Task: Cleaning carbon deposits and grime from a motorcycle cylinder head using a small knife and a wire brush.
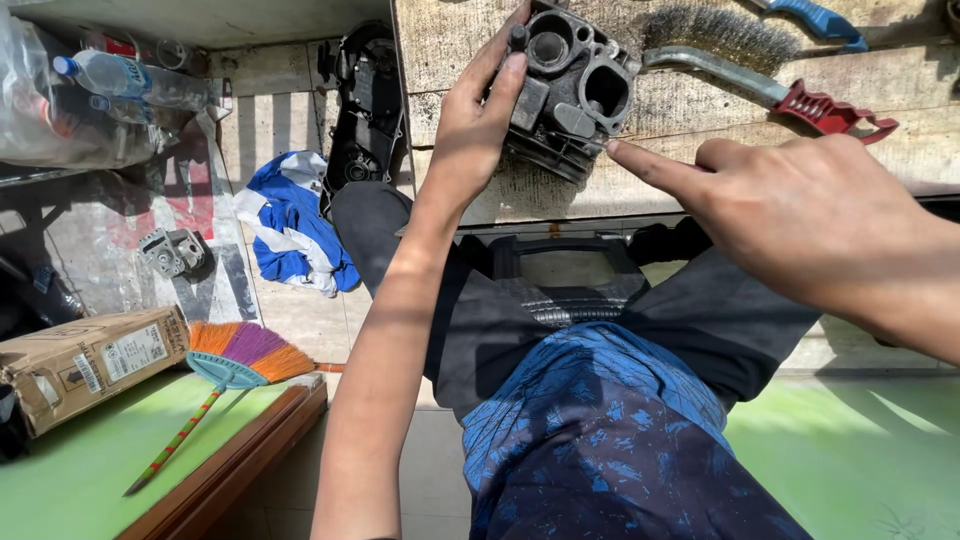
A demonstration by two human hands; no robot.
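Grimy metal engine block (572, 88) propped on edge of worn wooden desk (690, 110), wire brush (760, 60) just beside. Left hand (478, 125) wrapped round block's near side, fingers over top. Right hand (790, 215) empty, index finger touching lower corner. Looks heavy, rigid, maybe greasy; best gripped by solid outer walls, clear of ports.

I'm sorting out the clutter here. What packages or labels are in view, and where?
Cardboard box: lower left on the green surface, long, brown, taped.
Labels: white rectangles on the box's side.
Plastic bottle: top left, lying down, clear, blue cap.
Plastic bag: top left, clear, crumpled.
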